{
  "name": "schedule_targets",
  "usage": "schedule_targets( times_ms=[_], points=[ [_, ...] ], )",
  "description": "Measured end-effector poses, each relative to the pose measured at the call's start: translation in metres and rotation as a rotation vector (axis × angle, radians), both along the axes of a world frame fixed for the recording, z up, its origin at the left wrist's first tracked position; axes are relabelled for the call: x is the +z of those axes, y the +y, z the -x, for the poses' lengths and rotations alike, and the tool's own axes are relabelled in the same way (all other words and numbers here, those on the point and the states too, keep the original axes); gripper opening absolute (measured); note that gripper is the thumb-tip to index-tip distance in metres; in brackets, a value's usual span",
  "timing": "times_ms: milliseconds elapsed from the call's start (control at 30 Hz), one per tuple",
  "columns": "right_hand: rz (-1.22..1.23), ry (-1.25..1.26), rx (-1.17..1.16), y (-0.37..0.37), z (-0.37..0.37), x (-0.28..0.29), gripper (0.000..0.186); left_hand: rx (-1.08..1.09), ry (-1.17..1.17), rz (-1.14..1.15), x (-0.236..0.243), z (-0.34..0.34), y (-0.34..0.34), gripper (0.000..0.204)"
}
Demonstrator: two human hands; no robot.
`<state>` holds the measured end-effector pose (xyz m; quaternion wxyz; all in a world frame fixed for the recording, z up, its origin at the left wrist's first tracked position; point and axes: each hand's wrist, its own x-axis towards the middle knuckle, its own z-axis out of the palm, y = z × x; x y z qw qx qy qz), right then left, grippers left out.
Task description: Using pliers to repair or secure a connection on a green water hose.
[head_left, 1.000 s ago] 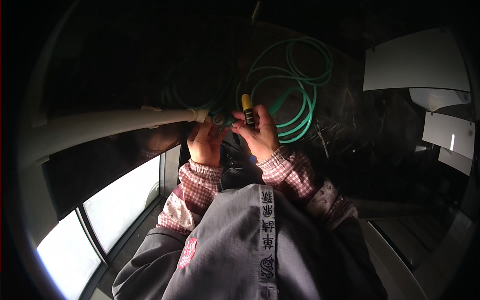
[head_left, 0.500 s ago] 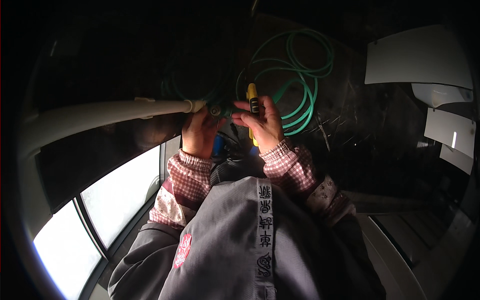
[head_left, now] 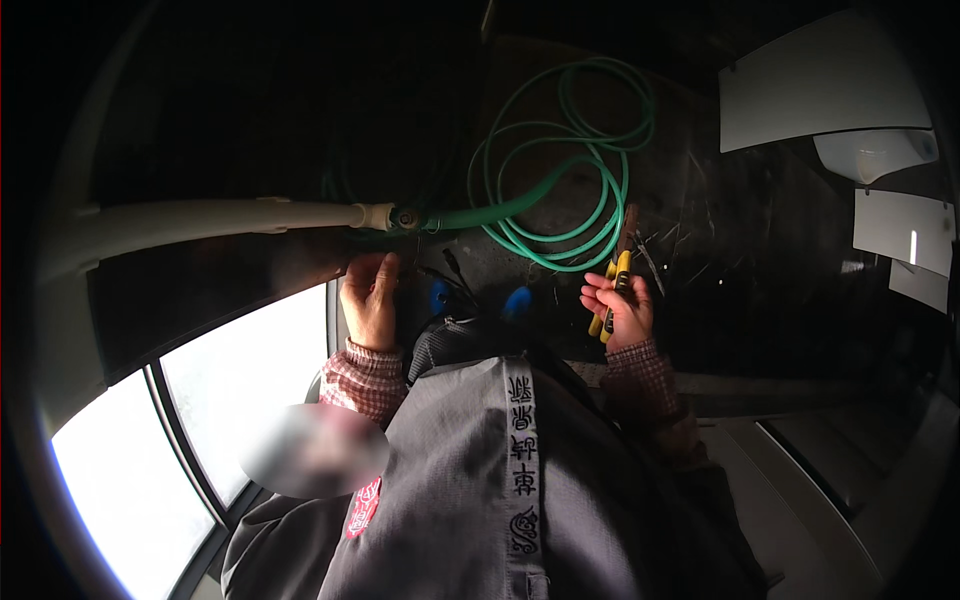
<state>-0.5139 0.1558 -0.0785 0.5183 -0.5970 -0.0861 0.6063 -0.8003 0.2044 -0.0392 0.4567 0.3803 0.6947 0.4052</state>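
My right hand (head_left: 632,318) is closed around a pair of pliers (head_left: 624,268) with yellow and black handles. Their dark jaws point away from me over the floor. Just below a pale pipe (head_left: 280,215), my left hand (head_left: 370,305) has its thumb and fingers loosely bent and apart, with nothing visible in it. A green hose (head_left: 500,212) meets the pipe's end at a dark fitting (head_left: 404,218). Thin wire seems to hang by that joint, too dim to make out well.
The green hose lies in loose coils (head_left: 610,190) on the dark floor ahead. Black cables (head_left: 455,275) and two blue shoe tips (head_left: 517,302) show near my apron. A bright window (head_left: 215,400) is at left, pale panels (head_left: 820,85) at right.
Both hands have left the hose joint. My right hand has moved right with the pliers, and my left hand has drawn back a little to the left, below the pipe.
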Motion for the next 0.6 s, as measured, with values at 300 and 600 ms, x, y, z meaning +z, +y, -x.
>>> schedule_targets(
  times_ms=[300, 600],
  points=[
    [0.122, 0.047, -0.068, -0.079, -0.016, 0.010, 0.030, -0.570, 1.179, -0.669, 0.079, -0.032, 0.024, 0.035],
    [0.092, 0.058, -0.056, -0.111, -0.013, 0.005, 0.029, -1.061, 1.565, -0.241, 0.048, -0.021, 0.060, 0.048]
  ],
)
